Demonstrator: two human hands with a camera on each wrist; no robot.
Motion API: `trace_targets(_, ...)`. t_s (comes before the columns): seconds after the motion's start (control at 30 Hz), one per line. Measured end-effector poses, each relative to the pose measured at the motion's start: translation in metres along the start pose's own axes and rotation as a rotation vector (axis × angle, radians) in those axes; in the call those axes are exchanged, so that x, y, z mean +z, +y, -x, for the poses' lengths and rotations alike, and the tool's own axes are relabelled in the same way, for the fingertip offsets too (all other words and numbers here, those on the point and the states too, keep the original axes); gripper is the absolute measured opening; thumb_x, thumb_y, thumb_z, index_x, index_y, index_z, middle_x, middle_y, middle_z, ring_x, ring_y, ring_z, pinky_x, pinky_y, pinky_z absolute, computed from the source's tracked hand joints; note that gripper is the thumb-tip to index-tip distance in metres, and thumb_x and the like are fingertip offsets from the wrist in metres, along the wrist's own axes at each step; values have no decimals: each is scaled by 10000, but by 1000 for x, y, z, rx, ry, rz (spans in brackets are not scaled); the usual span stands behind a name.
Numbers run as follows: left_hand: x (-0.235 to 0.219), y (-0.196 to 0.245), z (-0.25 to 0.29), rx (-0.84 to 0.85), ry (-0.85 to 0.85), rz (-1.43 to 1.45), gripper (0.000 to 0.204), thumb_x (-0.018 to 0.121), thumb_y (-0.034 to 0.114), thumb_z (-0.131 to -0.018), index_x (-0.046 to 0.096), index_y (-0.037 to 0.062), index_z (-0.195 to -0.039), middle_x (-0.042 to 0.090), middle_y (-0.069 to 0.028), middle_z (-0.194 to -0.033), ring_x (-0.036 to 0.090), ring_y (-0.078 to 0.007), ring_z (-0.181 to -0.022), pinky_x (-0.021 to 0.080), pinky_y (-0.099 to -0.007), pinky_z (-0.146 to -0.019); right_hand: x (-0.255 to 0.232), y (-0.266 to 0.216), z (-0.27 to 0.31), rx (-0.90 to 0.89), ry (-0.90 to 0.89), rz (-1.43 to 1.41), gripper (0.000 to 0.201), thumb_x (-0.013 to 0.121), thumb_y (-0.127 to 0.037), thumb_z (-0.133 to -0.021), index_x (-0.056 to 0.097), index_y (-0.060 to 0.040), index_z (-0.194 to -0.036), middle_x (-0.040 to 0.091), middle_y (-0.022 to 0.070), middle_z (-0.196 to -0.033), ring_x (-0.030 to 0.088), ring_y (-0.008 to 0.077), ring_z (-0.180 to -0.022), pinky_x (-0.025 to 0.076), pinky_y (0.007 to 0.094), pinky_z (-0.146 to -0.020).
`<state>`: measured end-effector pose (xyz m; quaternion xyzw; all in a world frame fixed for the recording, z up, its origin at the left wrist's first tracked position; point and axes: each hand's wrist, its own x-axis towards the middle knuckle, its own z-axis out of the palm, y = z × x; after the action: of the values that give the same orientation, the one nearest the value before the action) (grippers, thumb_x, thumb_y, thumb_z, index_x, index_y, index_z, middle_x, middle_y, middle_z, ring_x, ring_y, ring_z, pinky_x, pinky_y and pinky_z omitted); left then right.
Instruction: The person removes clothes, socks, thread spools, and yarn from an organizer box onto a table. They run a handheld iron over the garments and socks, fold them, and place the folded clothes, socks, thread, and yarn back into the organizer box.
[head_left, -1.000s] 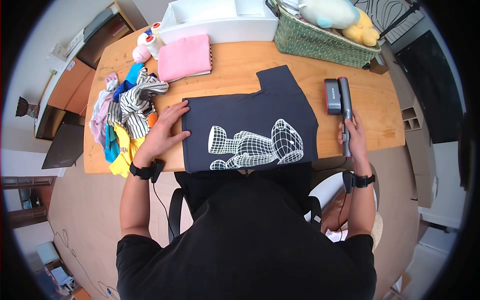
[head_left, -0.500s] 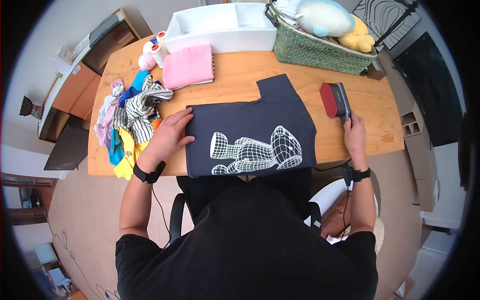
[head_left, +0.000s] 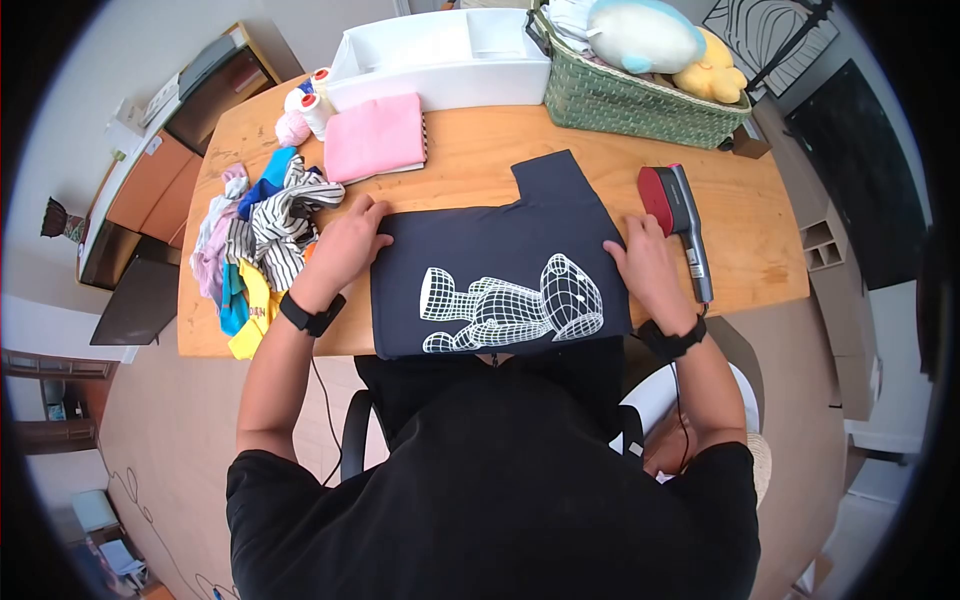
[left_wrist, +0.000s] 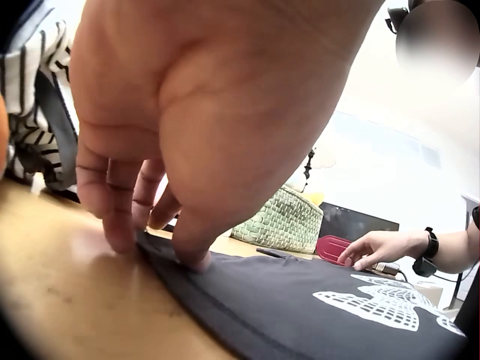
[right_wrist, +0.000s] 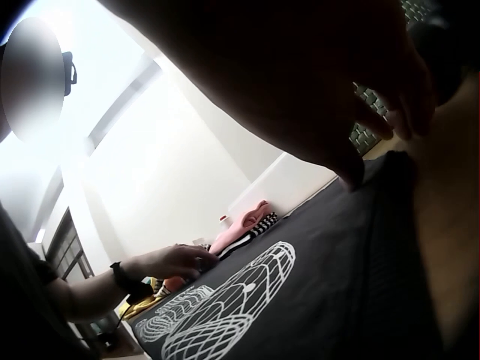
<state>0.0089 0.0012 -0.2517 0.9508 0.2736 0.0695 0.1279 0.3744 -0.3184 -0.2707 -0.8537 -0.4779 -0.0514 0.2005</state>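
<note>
The shirt (head_left: pixel 470 235) lies flat on the table (head_left: pixel 480 130) right before me, between my hands, its long axis running from 9 o'clock to 3, with 12 straight ahead. Its hem end is at 9, beside my left hand (head_left: pixel 345 245); its shoulder end is at 3, beside my right hand (head_left: pixel 655 268); its sleeve (head_left: pixel 545 175) points to about 1. So each hand has its own end, and neither need cross the white print (head_left: pixel 510 305), whose head also points toward 3. My left hand is bent at the hem, fingers loose, thumb (left_wrist: pixel 193 255) resting on the cloth and fingertips down at its edge, with a gap between them: I am touching the shirt there rather than pinching it. My right hand is empty too, fingers relaxed and apart from the thumb, straddling the shoulder edge; whether those tips bear on the cloth I cannot tell. From the left hand the shirt stretches away toward 3, from the right toward 9. The steamer (head_left: pixel 688 215) lies at 2 from my right hand, just beside it, handle toward 5, so that hand is nearer; the clothes heap (head_left: pixel 268 225) sits at 10 from my left.
</note>
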Motion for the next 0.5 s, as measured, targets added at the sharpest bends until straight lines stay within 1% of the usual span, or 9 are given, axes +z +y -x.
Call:
trace_targets(0.03, 2, -6, -5, -2, -1, -1, 360, 874, 155, -960, 757, 3, -1265, 723, -171, -1323, 762, -435, -1125, 626, -525, -979, 3, -1, -7, 17, -65, 39, 320, 852, -216, -1029, 766, 4, -1246, 763, 246, -1239, 756, 462, -1152, 602, 537, -963)
trace_targets(0.07, 2, -11, -10, 19, -24, -25, 318, 878, 157, -952, 765, 4, -1207, 734, -168, -1255, 759, -429, -1114, 626, -532, -952, 2, -1, -14, 17, -69, 38, 320, 852, -216, -1029, 766, 4, -1246, 763, 246, -1239, 756, 462, -1152, 602, 537, -963)
trace_targets(0.13, 6, -17, -12, 42, -47, -49, 279, 883, 160, -944, 772, 6, -1148, 744, -165, -1188, 757, -424, -1102, 626, -539, -925, -3, -1, -29, 107, -308, -20, 237, 840, -193, -1021, 782, -12, -1163, 779, 219, -1165, 780, 449, -1073, 629, 548, -905)
trace_targets(0.17, 3, -12, -11, 38, -6, -32, 268, 889, 141, -927, 772, 8, -1127, 740, -164, -1129, 749, -426, -1074, 613, -531, -920, -2, 0, -31, 108, -311, -20, 237, 840, -193, -1021, 782, -12, -1163, 779, 219, -1165, 780, 449, -1073, 629, 548, -905)
trace_targets(0.23, -6, -9, -13, 35, 36, -14, 258, 895, 122, -911, 771, 9, -1106, 735, -164, -1071, 740, -428, -1046, 600, -524, -915, 1, 3, -36, -56, -162, 79, 193, 817, -174, -1024, 767, -15, -1123, 794, 207, -1107, 786, 447, -1029, 633, 536, -888)
trace_targets(0.27, -11, -10, -15, 19, 86, 17, 259, 897, 120, -905, 771, 11, -1103, 735, -167, -1058, 738, -427, -1020, 595, -522, -898, -1, 0, -41, -56, -165, 79, 193, 817, -174, -1024, 767, -15, -1123, 794, 207, -1107, 786, 447, -1029, 633, 536, -888)
trace_targets(0.33, -14, -16, -20, 23, 200, 29, 257, 901, 117, -895, 766, 12, -1088, 738, -174, -1027, 735, -424, -940, 587, -515, -838, -8, -7, -55, -124, 30, 41, 154, 792, -150, -1034, 751, -20, -1105, 810, 228, -1087, 792, 440, -1032, 637, 529, -869)
trace_targets(0.37, -22, -13, -27, 3, 228, 20, 249, 898, 122, -902, 763, 15, -1082, 741, -170, -1031, 741, -418, -936, 591, -512, -825, -6, -6, -66, -142, 68, 46, 151, 777, -156, -1049, 729, -22, -1099, 807, 230, -1071, 792, 437, -1024, 635, 540, -857)
trace_targets(0.5, -37, -23, -62, 2, 354, -104, 214, 885, 160, -928, 779, 36, -1065, 745, -144, -1062, 770, -402, -933, 620, -508, -829, 2, -1, -111, -155, 71, 82, 198, 759, -195, -1077, 704, -25, -1163, 770, 204, -1057, 779, 441, -987, 631, 557, -843)
